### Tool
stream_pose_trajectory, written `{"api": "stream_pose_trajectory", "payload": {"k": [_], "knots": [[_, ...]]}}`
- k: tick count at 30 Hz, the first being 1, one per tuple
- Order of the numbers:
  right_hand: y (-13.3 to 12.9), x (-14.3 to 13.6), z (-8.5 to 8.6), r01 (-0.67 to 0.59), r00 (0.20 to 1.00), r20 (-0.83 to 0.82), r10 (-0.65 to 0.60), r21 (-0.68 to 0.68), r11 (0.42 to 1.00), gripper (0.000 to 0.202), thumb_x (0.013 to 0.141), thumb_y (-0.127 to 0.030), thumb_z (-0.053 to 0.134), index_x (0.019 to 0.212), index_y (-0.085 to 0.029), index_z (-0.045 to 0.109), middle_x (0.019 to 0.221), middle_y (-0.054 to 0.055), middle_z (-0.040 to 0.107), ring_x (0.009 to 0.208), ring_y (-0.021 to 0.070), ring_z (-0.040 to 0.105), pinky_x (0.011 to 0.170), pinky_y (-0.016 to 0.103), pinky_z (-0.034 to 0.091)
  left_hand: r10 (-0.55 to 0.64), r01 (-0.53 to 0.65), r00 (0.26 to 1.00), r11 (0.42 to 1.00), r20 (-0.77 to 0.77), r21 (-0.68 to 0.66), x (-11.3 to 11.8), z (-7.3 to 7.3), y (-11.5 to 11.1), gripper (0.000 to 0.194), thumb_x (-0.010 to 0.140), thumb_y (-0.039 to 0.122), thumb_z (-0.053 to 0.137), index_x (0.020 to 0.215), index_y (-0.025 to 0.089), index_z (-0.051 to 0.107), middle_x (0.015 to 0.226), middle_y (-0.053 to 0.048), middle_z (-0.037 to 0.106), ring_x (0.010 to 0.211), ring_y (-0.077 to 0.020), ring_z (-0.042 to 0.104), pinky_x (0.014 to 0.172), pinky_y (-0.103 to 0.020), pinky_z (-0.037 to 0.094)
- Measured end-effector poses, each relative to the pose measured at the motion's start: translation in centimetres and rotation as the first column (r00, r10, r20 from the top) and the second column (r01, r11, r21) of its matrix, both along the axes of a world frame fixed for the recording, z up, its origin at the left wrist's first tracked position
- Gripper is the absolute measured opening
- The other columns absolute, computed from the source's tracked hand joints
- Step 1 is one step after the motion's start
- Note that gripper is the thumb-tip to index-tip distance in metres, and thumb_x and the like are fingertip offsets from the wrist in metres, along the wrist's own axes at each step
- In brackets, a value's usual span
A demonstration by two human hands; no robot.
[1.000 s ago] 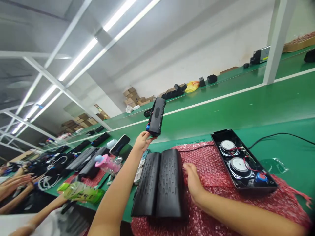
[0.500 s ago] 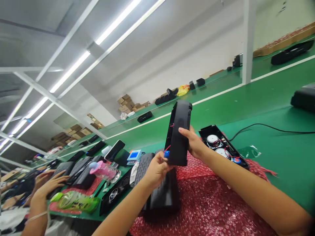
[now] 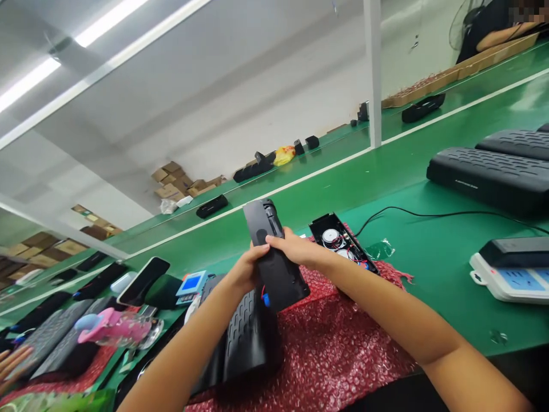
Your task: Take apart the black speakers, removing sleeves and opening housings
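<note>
Both my hands hold a long black plastic housing (image 3: 278, 277), tilted above the red bubble wrap (image 3: 334, 343). My left hand (image 3: 249, 266) grips its left side, and my right hand (image 3: 291, 246) grips its upper right part, thumbs on the near face. A blue part with a red wire shows at its lower left edge. Below it lie black ribbed cases (image 3: 244, 337). An open black housing (image 3: 343, 243) with round silver speakers and red wires rests just beyond the bubble wrap on the right.
Black ribbed cases (image 3: 484, 177) and a white power strip (image 3: 514, 280) sit at right, near a black cable. At left are a phone (image 3: 143, 280), a pink bottle (image 3: 120, 327), a blue-screened device (image 3: 191, 285) and another person's hand (image 3: 15, 363).
The view has swung right. The black housing has turned to show its broad face and tilts the other way. My left hand has moved from its lower end up to its left side.
</note>
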State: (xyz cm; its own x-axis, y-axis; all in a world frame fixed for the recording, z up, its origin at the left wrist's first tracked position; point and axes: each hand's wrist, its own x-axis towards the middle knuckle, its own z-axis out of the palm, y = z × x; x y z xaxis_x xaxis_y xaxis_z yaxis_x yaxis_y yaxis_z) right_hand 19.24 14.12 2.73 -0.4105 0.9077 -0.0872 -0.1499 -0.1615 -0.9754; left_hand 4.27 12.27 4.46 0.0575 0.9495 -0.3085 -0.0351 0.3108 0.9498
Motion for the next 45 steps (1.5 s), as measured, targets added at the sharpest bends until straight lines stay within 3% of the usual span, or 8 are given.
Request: {"api": "stream_pose_trajectory", "payload": {"k": [5,11,17,20,27,34,40,45], "knots": [[1.8,5.7,1.1,-0.137,0.789,0.600,-0.134,0.384,0.913,0.043,0.089,-0.056,0.056,0.098,-0.015,0.068,0.114,0.017,0.068,0.113,0.0368,0.060,0.105,0.054,0.041,0.069,-0.070,0.997,0.997,0.038,0.043,2.0,-2.6,0.3,0.074,0.046,0.025,0.072,0.117,0.021,0.050,0.081,-0.001,0.067,0.061,-0.0174,0.061,0.061,-0.032,0.050],[3.3,12.5,1.4,-0.060,0.396,0.883,-0.253,0.300,0.952,0.056,0.092,-0.050,0.053,0.133,-0.012,0.056,0.136,0.020,0.056,0.129,0.0390,0.051,0.105,0.052,0.042,0.058,-0.057,0.998,0.998,0.038,-0.025,1.9,-5.2,0.6,0.078,0.044,0.026,0.070,0.118,0.021,0.044,0.078,0.001,0.063,0.057,-0.0169,0.059,0.055,-0.031,0.050],[6.2,14.1,-1.7,-0.001,0.383,0.920,-0.078,0.085,0.996,0.058,0.090,-0.047,0.058,0.135,-0.011,0.051,0.120,0.022,0.064,0.103,0.0341,0.067,0.087,0.050,0.054,0.101,-0.102,0.995,0.987,-0.015,-0.125,2.0,-6.4,0.5,0.098,0.042,0.020,0.079,0.128,0.024,0.033,0.081,-0.001,0.065,0.056,-0.0202,0.062,0.056,-0.035,0.051],[7.5,13.7,-3.8,0.006,0.500,0.858,0.122,-0.144,0.990,0.050,0.089,-0.042,0.061,0.129,-0.013,0.053,0.095,0.017,0.071,0.075,0.0274,0.070,0.073,0.049,0.058,0.115,-0.128,0.989,0.982,-0.095,-0.136,1.9,-7.0,0.7,0.107,0.042,0.020,0.087,0.133,0.023,0.031,0.087,-0.005,0.066,0.062,-0.0241,0.065,0.063,-0.041,0.052],[8.4,13.4,-6.0,0.071,0.697,0.709,0.109,-0.221,0.973,0.022,0.085,-0.018,0.067,0.106,-0.014,0.064,0.079,0.010,0.071,0.063,0.0194,0.068,0.064,0.038,0.059,0.115,-0.164,0.945,0.977,-0.306,-0.137,1.0,-7.5,1.7,0.101,0.057,0.030,0.089,0.140,0.019,0.033,0.117,-0.019,0.064,0.104,-0.0368,0.065,0.091,-0.050,0.049],[8.1,13.2,-5.1,0.000,0.501,0.857,0.116,-0.134,0.991,0.027,0.092,-0.026,0.058,0.116,-0.014,0.061,0.089,0.011,0.072,0.070,0.0221,0.070,0.075,0.047,0.058,-0.008,0.135,0.794,0.977,-0.607,0.165,1.2,-7.3,1.5,0.052,0.062,0.026,0.084,0.112,0.021,0.069,0.140,-0.016,0.054,0.149,-0.0424,0.020,0.121,-0.056,0.011],[8.3,13.6,-4.3,-0.062,0.319,0.948,-0.011,0.033,0.998,0.042,0.090,-0.030,0.060,0.128,-0.012,0.057,0.129,0.018,0.061,0.116,0.0311,0.061,0.103,0.047,0.044,-0.200,0.419,0.770,0.874,-0.606,0.244,0.9,-7.7,-0.6,0.056,0.042,0.017,0.090,0.095,0.024,0.075,0.136,-0.013,0.060,0.151,-0.0444,0.010,0.120,-0.061,0.002],[7.5,12.9,-3.6,-0.093,0.250,0.956,0.153,-0.133,0.987,0.041,0.090,-0.033,0.057,0.127,-0.014,0.056,0.099,0.015,0.072,0.075,0.0257,0.071,0.075,0.042,0.056,-0.195,0.423,0.755,0.874,-0.626,0.238,0.8,-8.2,-0.7,0.054,0.044,0.018,0.089,0.096,0.023,0.075,0.139,-0.016,0.057,0.150,-0.0474,0.007,0.116,-0.067,-0.003]]}}
